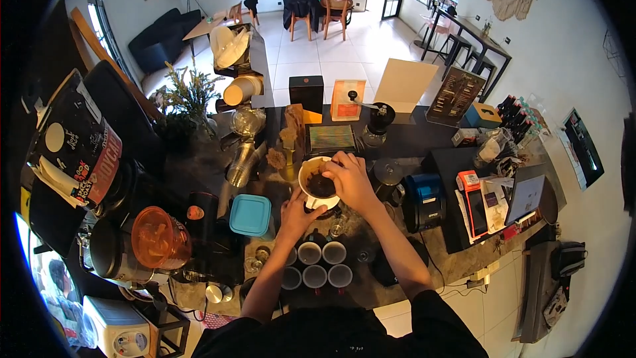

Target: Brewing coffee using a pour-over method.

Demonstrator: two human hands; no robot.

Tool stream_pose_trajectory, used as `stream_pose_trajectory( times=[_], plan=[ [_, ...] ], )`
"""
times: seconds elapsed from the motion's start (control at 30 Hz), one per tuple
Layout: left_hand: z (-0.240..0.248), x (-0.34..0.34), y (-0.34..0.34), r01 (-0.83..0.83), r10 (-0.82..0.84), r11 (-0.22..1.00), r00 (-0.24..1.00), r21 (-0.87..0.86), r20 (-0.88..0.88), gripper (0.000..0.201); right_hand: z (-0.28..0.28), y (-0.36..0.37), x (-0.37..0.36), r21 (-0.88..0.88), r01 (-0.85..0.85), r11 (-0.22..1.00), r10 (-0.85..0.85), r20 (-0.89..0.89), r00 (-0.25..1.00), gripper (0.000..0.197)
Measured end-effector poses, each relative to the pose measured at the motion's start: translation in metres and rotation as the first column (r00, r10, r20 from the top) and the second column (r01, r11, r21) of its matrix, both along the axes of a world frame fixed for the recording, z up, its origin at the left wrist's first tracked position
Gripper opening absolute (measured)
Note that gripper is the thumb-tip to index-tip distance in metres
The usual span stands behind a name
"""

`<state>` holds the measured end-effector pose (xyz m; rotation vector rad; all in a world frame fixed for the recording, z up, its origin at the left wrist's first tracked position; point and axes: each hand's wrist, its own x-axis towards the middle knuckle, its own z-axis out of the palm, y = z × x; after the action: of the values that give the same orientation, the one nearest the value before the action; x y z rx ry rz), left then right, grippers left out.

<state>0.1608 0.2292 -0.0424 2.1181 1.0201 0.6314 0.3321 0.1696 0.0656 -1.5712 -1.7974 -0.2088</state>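
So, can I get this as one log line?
left hand: at bottom of white dripper | right hand: at its upper edge | inside: dark contents | nearby: cups, blue-lidded container

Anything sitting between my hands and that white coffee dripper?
Nothing visible: the left hand is right at the lower side of the white coffee dripper, the right hand at its rim. The cups stand nearer the body, out of the way.

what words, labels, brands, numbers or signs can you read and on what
I don't copy wording out.
Large black bag with red panel: big lettering, partly legible.
Upright orange-and-white packet: too small.
Dark rectangular board: too small.
White cone-shaped dripper: none visible.
Other print: too small or blurred.
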Motion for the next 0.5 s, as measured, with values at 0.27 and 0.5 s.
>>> stream_pose_trajectory(
  times=[0.27,0.5],
  plan=[
    [-0.001,-0.002,-0.001,0.01,-0.01,1.0,1.0,-0.002,0.025,0.072,-0.005,-0.009,-0.003,-0.073,-0.018,0.997,0.014,-0.046,0.999,0.011],
    [-0.001,-0.003,-0.003,0.0,0.0,1.0,1.0,0.009,0.012,0.07,0.0,-0.013,-0.009,-0.05,-0.026,0.998,0.023,-0.06,0.998,0.008]
  ],
)
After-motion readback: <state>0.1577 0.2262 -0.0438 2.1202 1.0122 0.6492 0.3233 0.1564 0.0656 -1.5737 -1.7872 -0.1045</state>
